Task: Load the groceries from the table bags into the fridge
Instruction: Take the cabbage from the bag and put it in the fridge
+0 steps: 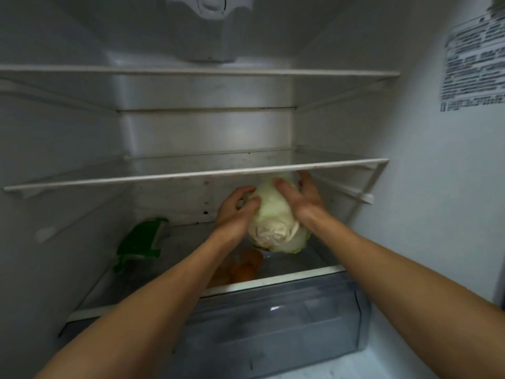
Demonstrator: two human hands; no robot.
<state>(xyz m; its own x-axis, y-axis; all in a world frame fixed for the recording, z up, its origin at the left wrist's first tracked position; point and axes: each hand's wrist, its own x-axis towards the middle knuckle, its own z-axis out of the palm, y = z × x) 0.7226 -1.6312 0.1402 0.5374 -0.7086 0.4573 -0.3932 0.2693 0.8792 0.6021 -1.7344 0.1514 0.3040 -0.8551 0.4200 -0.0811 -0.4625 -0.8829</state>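
Note:
A pale green cabbage [274, 222] is held between both my hands inside the open fridge, just under the middle glass shelf [191, 173] and over the lowest shelf [295, 274]. My left hand [236, 212] presses its left side and my right hand [302, 198] wraps its right and top. Whether the cabbage rests on the lowest shelf or hangs just above it I cannot tell. Orange fruits [243, 266] lie on that shelf right below and in front of the cabbage, partly hidden by my left forearm.
A green packet [140, 239] leans at the left of the lowest shelf. The top glass shelf [191, 71] holds nothing visible. A clear crisper drawer [273, 321] sits below. A printed label [472, 61] is stuck on the right wall.

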